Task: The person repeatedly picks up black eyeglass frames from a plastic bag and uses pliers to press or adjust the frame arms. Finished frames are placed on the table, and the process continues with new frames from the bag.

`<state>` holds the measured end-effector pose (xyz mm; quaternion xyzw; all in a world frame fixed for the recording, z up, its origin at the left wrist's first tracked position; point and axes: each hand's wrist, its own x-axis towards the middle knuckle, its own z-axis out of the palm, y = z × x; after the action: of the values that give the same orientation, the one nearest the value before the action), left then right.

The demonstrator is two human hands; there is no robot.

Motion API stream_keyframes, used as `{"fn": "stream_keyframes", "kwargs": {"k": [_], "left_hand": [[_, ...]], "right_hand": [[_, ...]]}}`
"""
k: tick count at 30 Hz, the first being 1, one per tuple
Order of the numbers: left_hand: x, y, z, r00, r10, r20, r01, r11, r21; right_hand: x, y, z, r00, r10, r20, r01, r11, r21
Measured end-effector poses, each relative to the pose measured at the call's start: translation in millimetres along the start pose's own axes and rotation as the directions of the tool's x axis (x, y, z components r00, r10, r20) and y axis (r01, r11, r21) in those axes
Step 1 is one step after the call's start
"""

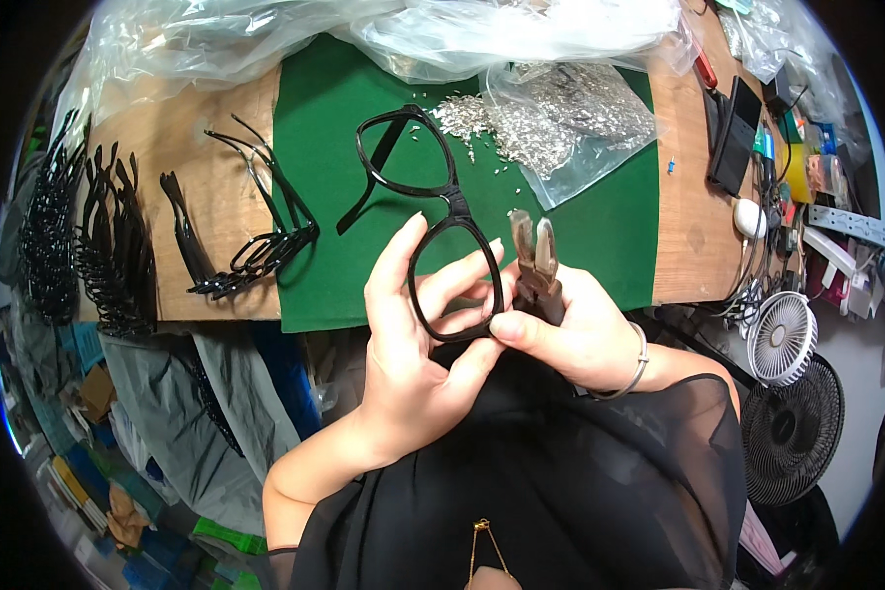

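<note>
Sheer black fabric covers the person's lap, and just above it the left hand (413, 334) grips a glossy black plastic spectacle frame (433, 211) by its lower rim, fingers curled round the lens opening. Beside it the right hand (570, 329) is closed on brown-handled metal pliers (534, 258), jaws up by the rim. Its long axis runs from near edge to far edge, over a green felt mat (315, 147) on the wooden table (206, 118). Small silver metal parts (541, 123) spill from a clear plastic bag at the far edge; more black frames (256, 246) lie at the left edge.
</note>
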<state>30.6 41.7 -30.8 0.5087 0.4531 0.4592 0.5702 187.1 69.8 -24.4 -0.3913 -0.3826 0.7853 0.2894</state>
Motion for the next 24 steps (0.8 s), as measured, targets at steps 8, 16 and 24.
{"fn": "stream_keyframes", "kwargs": {"k": [8, 16, 24], "left_hand": [[-3, 14, -14, 0.996, -0.064, 0.066, 0.074, 0.986, -0.151], [-1, 9, -11, 0.992, -0.076, 0.097, 0.087, 0.991, -0.105], [2, 8, -7, 0.981, -0.163, 0.102, 0.174, 0.978, -0.112]], "right_hand": [[-12, -15, -24, 0.967, 0.117, 0.227, 0.072, 0.728, -0.682], [-5, -27, -18, 0.946, 0.205, 0.249, 0.114, 0.509, -0.853], [2, -29, -21, 0.928, 0.33, 0.175, 0.031, 0.399, -0.916]]}}
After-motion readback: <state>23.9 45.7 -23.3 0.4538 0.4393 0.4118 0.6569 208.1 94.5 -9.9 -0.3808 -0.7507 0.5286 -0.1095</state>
